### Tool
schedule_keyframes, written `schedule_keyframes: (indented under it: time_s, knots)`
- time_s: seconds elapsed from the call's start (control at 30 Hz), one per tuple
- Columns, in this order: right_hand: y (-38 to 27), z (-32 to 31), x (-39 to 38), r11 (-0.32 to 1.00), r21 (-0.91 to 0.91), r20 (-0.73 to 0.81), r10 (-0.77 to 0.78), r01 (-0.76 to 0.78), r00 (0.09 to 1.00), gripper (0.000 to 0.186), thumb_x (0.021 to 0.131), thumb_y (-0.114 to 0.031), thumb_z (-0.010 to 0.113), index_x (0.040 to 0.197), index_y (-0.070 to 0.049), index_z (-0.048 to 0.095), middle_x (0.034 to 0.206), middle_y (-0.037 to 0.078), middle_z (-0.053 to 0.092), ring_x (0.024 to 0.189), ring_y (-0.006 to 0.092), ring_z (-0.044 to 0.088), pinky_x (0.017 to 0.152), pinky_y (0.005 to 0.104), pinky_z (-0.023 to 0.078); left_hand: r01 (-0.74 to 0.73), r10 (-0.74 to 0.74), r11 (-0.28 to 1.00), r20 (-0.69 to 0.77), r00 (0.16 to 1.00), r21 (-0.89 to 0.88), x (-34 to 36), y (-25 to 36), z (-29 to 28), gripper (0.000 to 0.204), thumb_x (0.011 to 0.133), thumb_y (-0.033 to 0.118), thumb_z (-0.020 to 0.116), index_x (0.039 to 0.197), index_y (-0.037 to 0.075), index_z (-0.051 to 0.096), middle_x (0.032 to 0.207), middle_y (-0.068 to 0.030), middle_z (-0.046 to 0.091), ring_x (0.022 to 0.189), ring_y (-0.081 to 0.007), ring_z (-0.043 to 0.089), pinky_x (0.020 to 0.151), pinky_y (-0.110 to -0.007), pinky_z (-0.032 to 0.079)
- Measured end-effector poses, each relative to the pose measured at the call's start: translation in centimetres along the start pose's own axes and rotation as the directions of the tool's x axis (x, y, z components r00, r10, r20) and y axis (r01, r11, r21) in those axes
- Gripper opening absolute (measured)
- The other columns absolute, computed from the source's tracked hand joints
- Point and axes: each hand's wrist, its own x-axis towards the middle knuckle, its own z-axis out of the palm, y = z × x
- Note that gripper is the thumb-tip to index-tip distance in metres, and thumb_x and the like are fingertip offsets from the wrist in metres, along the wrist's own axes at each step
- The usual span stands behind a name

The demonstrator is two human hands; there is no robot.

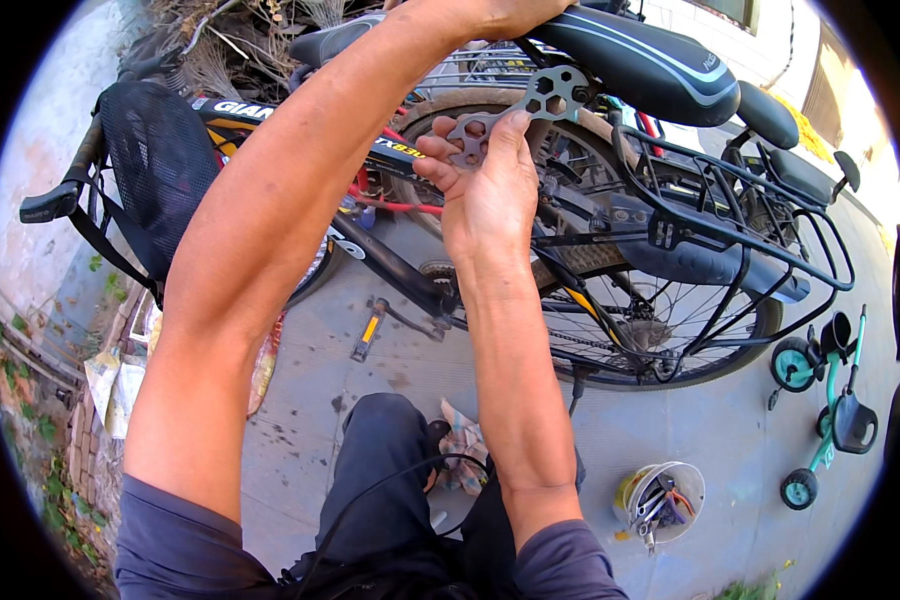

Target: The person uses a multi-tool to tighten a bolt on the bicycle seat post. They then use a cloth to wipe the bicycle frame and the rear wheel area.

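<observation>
Left forearm covers part of the bike; left hand (cropped above, its grip indeterminable) lies at the saddle. Right hand clamps the wrench under its thumb, below the saddle; whether the far end touches the bike is unclear.
</observation>
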Motion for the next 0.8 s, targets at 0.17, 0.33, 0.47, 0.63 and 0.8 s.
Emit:
schedule_keyframes:
  time_s: [0.17, 0.33, 0.47, 0.63, 0.8]
  knots:
    - [1.1, -0.4, 0.7, 0.989, -0.059, -0.001, -0.135, 0.134, 0.991, 0.053, 0.102, -0.053, 0.045, 0.105, -0.001, 0.053, 0.088, 0.014, 0.063, 0.065, 0.0185, 0.065, 0.053, 0.0285, 0.058, 0.044, -0.043, 0.998, 0.019, 0.999, -0.033, 0.0, 0.5, -0.1, 0.06, 0.097, 0.048, 0.044, 0.094, -0.005, 0.073, 0.104, -0.0342, 0.066, 0.103, -0.0464, 0.064, 0.091, -0.05, 0.049]
    - [1.3, -0.6, 0.1, 0.982, -0.056, 0.038, -0.177, 0.179, 0.984, 0.05, 0.103, -0.05, 0.047, 0.097, -0.001, 0.055, 0.084, 0.014, 0.064, 0.063, 0.0151, 0.064, 0.05, 0.0253, 0.055, -0.09, 0.086, 0.99, 0.044, 0.995, 0.109, 0.8, -0.9, 0.5, 0.06, 0.097, 0.049, 0.043, 0.097, -0.004, 0.072, 0.107, -0.0309, 0.067, 0.106, -0.0469, 0.062, 0.094, -0.05, 0.048]
    - [0.9, -4.6, 1.9, 0.942, -0.273, 0.099, -0.175, 0.196, 0.98, 0.044, 0.104, -0.045, 0.049, 0.095, -0.002, 0.056, 0.082, 0.015, 0.067, 0.059, 0.0143, 0.063, 0.048, 0.0251, 0.052, -0.063, 0.061, 0.995, 0.023, 0.998, 0.075, 1.0, -0.4, 0.4, 0.059, 0.097, 0.048, 0.043, 0.096, -0.003, 0.072, 0.106, -0.0306, 0.067, 0.104, -0.047, 0.062, 0.093, -0.05, 0.048]
    - [0.8, -2.1, -1.3, 0.921, -0.381, 0.18, -0.011, 0.08, 0.984, 0.038, 0.105, -0.037, 0.052, 0.097, 0.0, 0.057, 0.075, 0.012, 0.065, 0.048, 0.0079, 0.052, 0.039, 0.0209, 0.038, -0.005, 0.004, 0.999, 0.019, 1.0, 0.035, 0.4, -0.4, 0.2, 0.06, 0.097, 0.05, 0.046, 0.097, -0.004, 0.073, 0.105, -0.0334, 0.066, 0.104, -0.0462, 0.063, 0.093, -0.05, 0.048]
    - [-2.2, -0.9, -3.0, 0.877, -0.481, 0.175, 0.087, 0.008, 0.981, 0.045, 0.088, -0.029, 0.076, 0.111, 0.006, 0.058, 0.083, 0.01, 0.064, 0.057, 0.0071, 0.053, 0.048, 0.022, 0.041, 0.06, -0.06, 0.998, -0.021, 0.998, -0.008, 0.3, 0.0, 0.3, 0.06, 0.097, 0.05, 0.046, 0.097, -0.004, 0.073, 0.108, -0.0334, 0.065, 0.105, -0.0466, 0.063, 0.094, -0.049, 0.048]
